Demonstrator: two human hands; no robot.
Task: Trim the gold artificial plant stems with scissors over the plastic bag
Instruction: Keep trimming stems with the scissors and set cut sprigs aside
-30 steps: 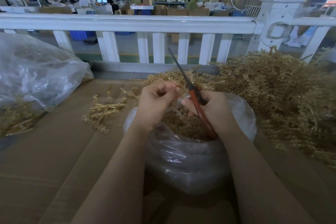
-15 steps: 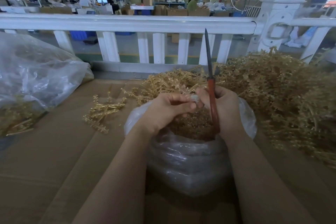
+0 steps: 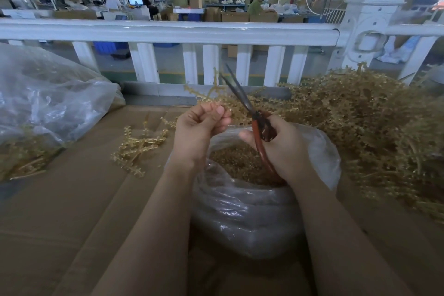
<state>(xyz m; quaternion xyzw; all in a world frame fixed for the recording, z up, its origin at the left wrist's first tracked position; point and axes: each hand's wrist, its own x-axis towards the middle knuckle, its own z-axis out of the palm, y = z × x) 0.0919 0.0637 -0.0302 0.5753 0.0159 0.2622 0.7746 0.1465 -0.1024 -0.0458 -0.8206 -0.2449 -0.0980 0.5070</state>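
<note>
Left hand point(image 3: 200, 127): pinches gold stem point(image 3: 211, 94) upright.
Right hand point(image 3: 286, 149): grips red-handled scissors point(image 3: 254, 118), blades slightly parted.
Plastic bag point(image 3: 252, 211): below both hands, holding trimmings.

Gold stem point(image 3: 211, 94) now raised; scissors point(image 3: 242, 98) reopened

Stem pile point(image 3: 360, 122) right of bag point(image 3: 252, 218)

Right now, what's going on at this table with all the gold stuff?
A person is trimming gold artificial plant stems. The left hand pinches one gold stem, raised above an open plastic bag holding gold cuttings. The right hand holds red-handled scissors, blades slightly parted beside the stem. A big pile of stems lies to the right, a small bunch to the left.
</note>
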